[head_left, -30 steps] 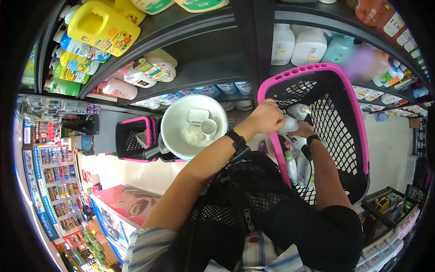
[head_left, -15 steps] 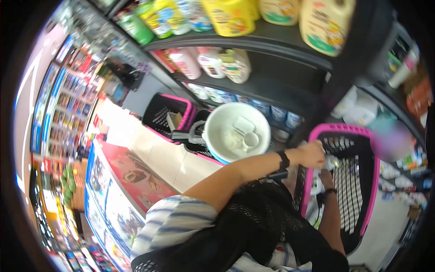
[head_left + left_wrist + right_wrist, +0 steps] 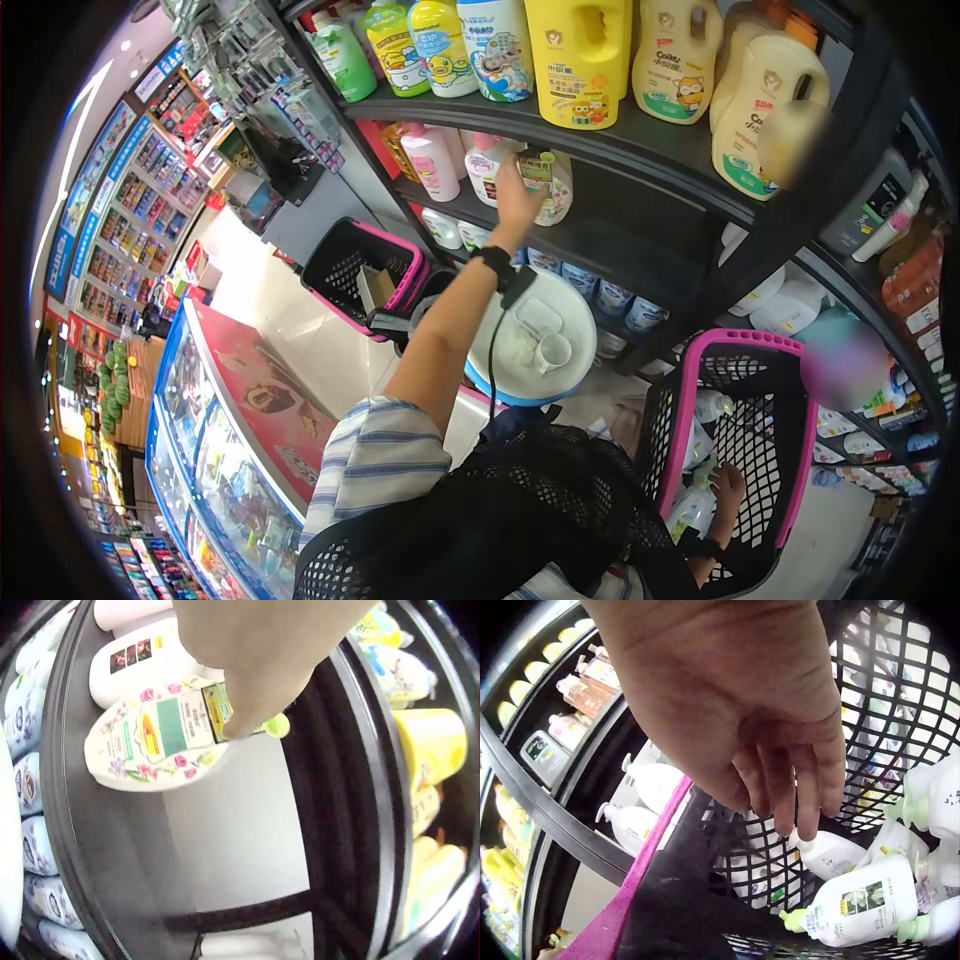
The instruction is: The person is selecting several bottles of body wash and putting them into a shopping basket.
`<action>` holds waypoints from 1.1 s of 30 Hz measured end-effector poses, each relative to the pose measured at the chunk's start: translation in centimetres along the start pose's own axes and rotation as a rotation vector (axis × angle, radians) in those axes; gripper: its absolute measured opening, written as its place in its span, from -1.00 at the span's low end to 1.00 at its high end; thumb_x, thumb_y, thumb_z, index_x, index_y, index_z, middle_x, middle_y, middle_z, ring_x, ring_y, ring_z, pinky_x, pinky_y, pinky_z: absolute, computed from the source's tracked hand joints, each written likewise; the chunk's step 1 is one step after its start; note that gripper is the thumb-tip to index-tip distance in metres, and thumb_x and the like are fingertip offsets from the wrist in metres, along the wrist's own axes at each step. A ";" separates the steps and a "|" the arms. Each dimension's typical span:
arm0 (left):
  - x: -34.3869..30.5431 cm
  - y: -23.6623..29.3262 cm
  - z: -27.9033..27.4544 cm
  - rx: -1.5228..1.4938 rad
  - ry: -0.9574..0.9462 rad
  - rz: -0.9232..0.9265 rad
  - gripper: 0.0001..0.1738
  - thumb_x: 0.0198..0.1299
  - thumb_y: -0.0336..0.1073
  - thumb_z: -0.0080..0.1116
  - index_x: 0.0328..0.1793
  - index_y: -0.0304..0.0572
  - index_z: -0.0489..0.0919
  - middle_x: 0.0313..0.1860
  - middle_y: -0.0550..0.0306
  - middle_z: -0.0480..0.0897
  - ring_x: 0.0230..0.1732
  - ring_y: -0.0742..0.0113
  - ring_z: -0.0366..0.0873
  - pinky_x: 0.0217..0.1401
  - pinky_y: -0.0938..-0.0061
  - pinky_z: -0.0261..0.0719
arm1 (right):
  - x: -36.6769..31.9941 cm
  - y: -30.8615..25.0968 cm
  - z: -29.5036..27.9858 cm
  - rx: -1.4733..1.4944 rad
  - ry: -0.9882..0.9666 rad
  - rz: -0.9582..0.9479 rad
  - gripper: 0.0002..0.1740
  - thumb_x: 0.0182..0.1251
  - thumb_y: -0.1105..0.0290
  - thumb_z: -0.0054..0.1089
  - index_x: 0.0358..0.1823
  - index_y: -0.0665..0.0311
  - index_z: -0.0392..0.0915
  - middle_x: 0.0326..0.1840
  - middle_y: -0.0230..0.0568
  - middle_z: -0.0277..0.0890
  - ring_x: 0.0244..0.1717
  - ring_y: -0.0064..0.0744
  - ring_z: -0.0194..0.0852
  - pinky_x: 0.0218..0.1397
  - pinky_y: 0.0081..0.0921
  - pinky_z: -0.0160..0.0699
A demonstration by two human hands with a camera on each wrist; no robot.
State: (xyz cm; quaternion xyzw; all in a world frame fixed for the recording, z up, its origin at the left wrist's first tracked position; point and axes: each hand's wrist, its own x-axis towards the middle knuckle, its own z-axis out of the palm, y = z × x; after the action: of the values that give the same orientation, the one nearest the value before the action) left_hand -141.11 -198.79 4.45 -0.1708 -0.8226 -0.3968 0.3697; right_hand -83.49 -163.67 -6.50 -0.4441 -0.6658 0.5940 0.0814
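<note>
Under the left hand (image 3: 259,656), fingers touching, closure unclear, stands a white floral plastic bottle (image 3: 154,746); the right hand (image 3: 739,697) hangs loosely bent, empty. Taking hold seems in hand; lifting needs secure grip.

A shelving unit (image 3: 640,225) stands before the person. Jugs (image 3: 578,65) and upright bottles (image 3: 440,50) line its upper shelf (image 3: 480,112). On the shelf below, more bottles (image 3: 430,165) stand grouped towards the left, the floral-label bottle (image 3: 555,197) at that group's right end. Tubs (image 3: 610,297) line the level beneath. In front of the unit is a basin (image 3: 578,312) with a mug (image 3: 552,352) and a dish (image 3: 538,316) inside. Left of it, a shopping basket (image 3: 325,266) contains a box (image 3: 376,288); farther left is a chest freezer (image 3: 268,395). Right of the basin, a large basket (image 3: 686,420) contains pump bottles (image 3: 692,508).
</note>
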 end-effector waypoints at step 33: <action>-10.5 29.0 -12.1 -0.928 -1.197 -0.122 -0.20 -0.31 -0.36 0.67 0.14 -0.30 0.48 -0.02 0.10 0.66 -0.03 0.38 0.64 0.07 0.47 0.61 | -11.5 -19.3 14.6 0.228 0.020 -0.587 0.02 -0.12 0.32 0.63 0.35 0.41 0.17 0.13 -0.08 0.47 0.15 -0.36 0.45 0.23 -0.41 0.43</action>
State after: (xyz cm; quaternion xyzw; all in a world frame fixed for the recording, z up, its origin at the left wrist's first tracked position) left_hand -111.73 -189.92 16.86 -0.4491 -0.6394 -0.5617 -0.2720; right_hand -95.47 -180.13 10.85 -0.2270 -0.6938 0.6116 0.3052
